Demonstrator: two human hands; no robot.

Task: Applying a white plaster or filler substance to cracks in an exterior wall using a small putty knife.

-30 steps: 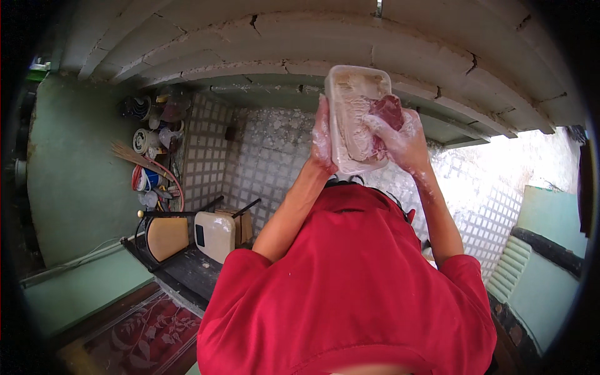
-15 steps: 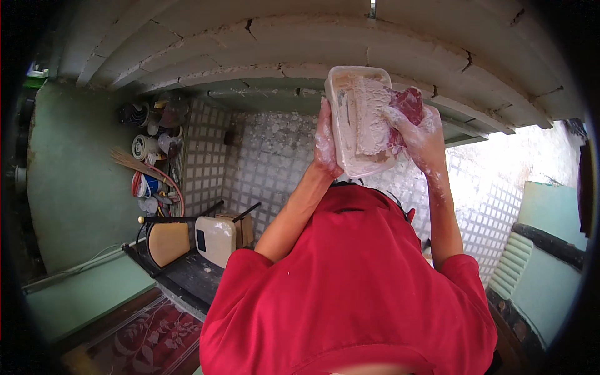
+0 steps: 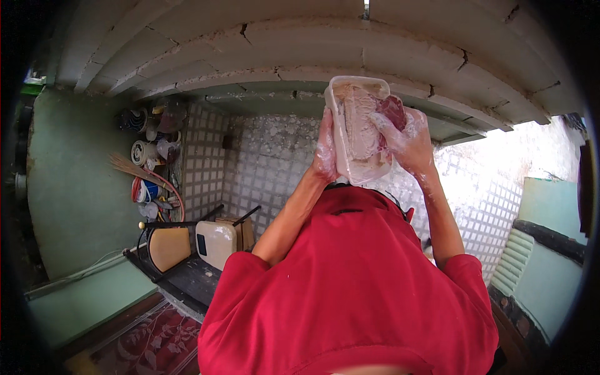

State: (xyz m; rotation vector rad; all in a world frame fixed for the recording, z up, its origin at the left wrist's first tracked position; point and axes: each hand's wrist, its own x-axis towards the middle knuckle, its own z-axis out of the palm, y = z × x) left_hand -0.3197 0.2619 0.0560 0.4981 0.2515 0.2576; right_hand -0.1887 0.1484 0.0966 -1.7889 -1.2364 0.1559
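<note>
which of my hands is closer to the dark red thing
Right: right hand grips the dark red thing; left hand holds the white tub at its left side.

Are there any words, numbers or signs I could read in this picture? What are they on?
There are none that can be read.
Plastic tub: no letters show.
Red shirt: no letters show.
Blue and white bucket: too small and blurred to tell.
Dark patch on the pale seat: too small to tell.

The white-smeared right hand [image 3: 410,142] hides part of a dark red rounded thing [image 3: 392,111] (no clue what, tbh).
</note>
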